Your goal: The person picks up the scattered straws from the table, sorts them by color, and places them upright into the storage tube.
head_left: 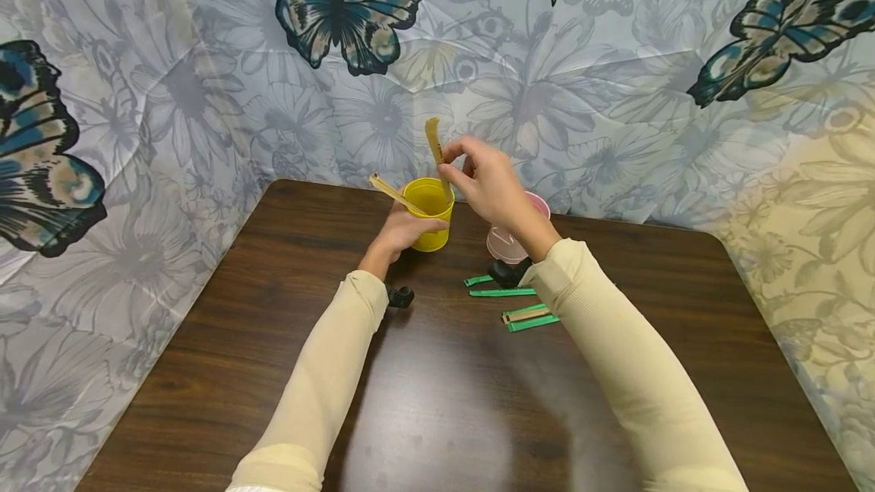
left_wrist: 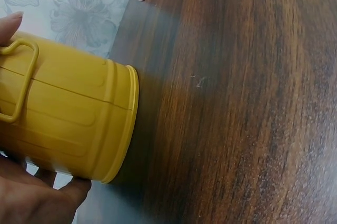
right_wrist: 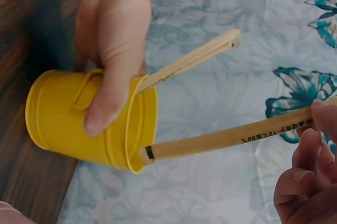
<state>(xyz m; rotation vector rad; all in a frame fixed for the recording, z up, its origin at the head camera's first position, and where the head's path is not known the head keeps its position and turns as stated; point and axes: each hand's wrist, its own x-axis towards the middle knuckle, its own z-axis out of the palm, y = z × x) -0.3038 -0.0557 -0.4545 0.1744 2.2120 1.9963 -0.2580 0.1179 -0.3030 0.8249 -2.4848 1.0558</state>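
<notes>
A small yellow bucket [head_left: 432, 238] with a wire-like side handle stands near the table's back edge. My left hand [head_left: 402, 234] grips it from the left, its thumb across the front next to the handle in the right wrist view. One slim tan paper-wrapped stick [right_wrist: 192, 60] leans out over the bucket's left rim in the head view. Above the bucket, my right hand [head_left: 487, 181] pinches the upper part of another tan wrapped stick [right_wrist: 226, 138] between thumb and fingers. This stick bears black printing, and its lower end overlaps the rim.
Behind my right wrist stands a pink bucket [head_left: 506, 246], partly hidden by the arm. Several green wrapped sticks [head_left: 502, 293] lie on the dark wooden table [head_left: 437, 401] below it, with a tan one [head_left: 525, 315] among them. A butterfly-print cloth [head_left: 581, 120] hangs behind the table.
</notes>
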